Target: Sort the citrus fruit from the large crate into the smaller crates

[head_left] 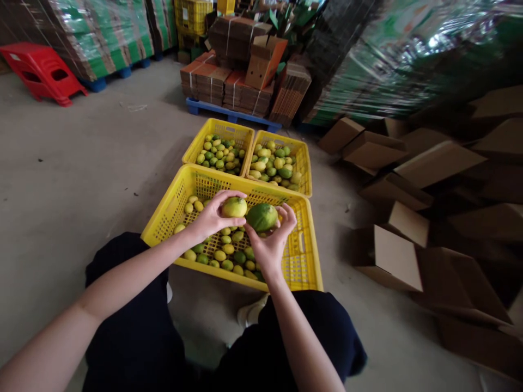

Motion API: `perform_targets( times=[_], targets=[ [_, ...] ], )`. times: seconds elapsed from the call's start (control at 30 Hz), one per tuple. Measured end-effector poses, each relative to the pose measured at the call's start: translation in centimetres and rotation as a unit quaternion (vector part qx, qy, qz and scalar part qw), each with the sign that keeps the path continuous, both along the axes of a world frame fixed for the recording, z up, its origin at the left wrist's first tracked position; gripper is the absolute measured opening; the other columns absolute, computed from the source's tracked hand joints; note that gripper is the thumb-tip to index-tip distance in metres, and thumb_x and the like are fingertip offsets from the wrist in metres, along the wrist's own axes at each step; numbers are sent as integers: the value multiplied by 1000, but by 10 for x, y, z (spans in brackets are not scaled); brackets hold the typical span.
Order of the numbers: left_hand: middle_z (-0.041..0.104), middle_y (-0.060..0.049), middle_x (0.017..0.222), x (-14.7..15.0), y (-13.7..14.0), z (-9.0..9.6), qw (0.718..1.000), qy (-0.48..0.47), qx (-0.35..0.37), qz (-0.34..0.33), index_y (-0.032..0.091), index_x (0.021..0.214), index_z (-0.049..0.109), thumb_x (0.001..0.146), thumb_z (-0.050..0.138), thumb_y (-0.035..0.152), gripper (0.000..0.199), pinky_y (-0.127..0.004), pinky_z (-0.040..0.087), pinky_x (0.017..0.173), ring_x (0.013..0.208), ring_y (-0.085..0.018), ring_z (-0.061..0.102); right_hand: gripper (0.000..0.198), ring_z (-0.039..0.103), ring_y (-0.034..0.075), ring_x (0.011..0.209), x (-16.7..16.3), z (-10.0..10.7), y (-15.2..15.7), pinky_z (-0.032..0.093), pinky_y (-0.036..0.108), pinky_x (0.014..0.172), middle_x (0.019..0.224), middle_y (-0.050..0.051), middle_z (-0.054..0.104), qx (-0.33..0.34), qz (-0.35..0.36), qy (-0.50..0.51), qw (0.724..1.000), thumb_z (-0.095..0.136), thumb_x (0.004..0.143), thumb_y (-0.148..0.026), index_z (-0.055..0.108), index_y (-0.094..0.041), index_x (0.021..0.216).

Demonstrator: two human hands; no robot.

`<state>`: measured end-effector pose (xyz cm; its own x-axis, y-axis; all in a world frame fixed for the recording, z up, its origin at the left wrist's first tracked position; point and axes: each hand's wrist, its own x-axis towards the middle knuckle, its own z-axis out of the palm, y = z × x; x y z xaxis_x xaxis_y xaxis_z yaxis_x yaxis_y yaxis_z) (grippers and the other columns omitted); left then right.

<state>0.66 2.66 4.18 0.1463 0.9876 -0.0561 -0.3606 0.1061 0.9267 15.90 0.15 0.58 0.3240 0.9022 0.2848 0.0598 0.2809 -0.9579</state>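
Observation:
My left hand [212, 219] grips a yellow-green lemon [234, 207] between thumb and fingers. Right beside it, a larger dark green lemon [262, 217] is held in my right hand [272, 246]. Both fruits are raised over a large yellow plastic crate [314, 267] with perforated walls. Inside that crate lie several yellow and green lemons [227, 249], mostly along the near side and the left. My hands and forearms cover part of its contents.
Two smaller yellow crates [250, 142] of lemons stand against the far side. Behind them, flattened cartons [208, 81] sit on a blue pallet [229, 113]. Open cardboard boxes [396, 261] are heaped at right. A red stool [44, 71] stands far left, near wrapped green stacks [110, 32].

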Motion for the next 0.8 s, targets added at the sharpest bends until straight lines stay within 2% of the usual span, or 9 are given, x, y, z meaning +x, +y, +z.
perform_targets(
  times=[0.07, 0.17, 0.3, 0.4, 0.47, 0.57, 0.63, 0.7, 0.8],
  targets=[
    [64, -5, 116, -2, -1, 2, 999, 21, 34, -12, 23, 98, 74, 53, 82, -5, 53, -26, 48, 93, 110, -21, 58, 71, 50, 27, 125, 1, 2, -2, 47, 41, 100, 133, 9, 49, 29, -4, -50, 998, 79, 64, -17, 46, -30, 126],
    [65, -5, 113, -4, 3, 0, 999, 8, 32, -14, 21, 100, 72, 50, 82, -8, 58, -26, 46, 96, 109, -20, 59, 61, 49, 27, 125, 4, 2, -2, 44, 45, 103, 129, 8, 52, 65, 2, -100, 993, 74, 68, -14, 50, -31, 121],
    [68, -5, 109, -7, 7, -2, 999, 17, 47, -11, 19, 95, 70, 47, 83, -8, 57, -26, 42, 101, 112, -20, 59, 55, 47, 30, 127, 9, -2, 1, 40, 53, 106, 127, 8, 49, 118, -17, -178, 977, 71, 71, -14, 52, -32, 120],
    [67, -6, 113, -10, 6, -1, 997, 45, 62, -12, 20, 95, 71, 48, 84, -5, 55, -30, 42, 104, 115, -22, 58, 51, 50, 31, 123, 10, -1, 3, 40, 56, 106, 125, 9, 48, 124, -35, -199, 971, 69, 71, -14, 56, -32, 117],
    [67, -7, 116, -12, 6, 0, 996, 57, 64, -8, 21, 96, 72, 49, 85, -3, 54, -32, 42, 106, 118, -24, 56, 49, 51, 32, 124, 10, 2, 4, 38, 58, 108, 125, 9, 51, 115, -21, -192, 974, 67, 73, -14, 58, -32, 117],
    [61, -6, 123, -15, 8, 1, 994, 78, 77, 7, 22, 97, 75, 49, 85, -2, 55, -28, 44, 104, 124, -23, 52, 50, 48, 30, 130, 9, 8, 4, 32, 56, 115, 130, 9, 53, 97, 26, -148, 984, 66, 76, -15, 56, -32, 122],
    [58, -5, 124, -16, 9, 1, 995, 75, 64, 11, 23, 98, 76, 49, 86, -1, 56, -24, 47, 98, 123, -22, 53, 55, 45, 28, 133, 9, 10, 5, 31, 51, 117, 136, 8, 53, 77, 57, -83, 992, 69, 76, -17, 53, -31, 126],
    [61, -5, 120, -16, 11, 1, 999, 39, 16, -2, 22, 104, 74, 53, 86, 2, 56, -22, 51, 91, 111, -20, 60, 60, 50, 25, 128, 10, 10, 7, 38, 46, 113, 135, 6, 55, 34, 88, 17, 995, 75, 72, -20, 51, -30, 125],
    [67, -5, 108, -12, 13, 1, 996, -51, -76, -12, 23, 112, 68, 66, 84, 12, 50, -24, 54, 83, 94, -18, 67, 52, 64, 21, 100, 13, 9, 11, 55, 35, 88, 110, 2, 67, -84, 154, 173, 969, 80, 67, -27, 57, -27, 113]
  ],
)
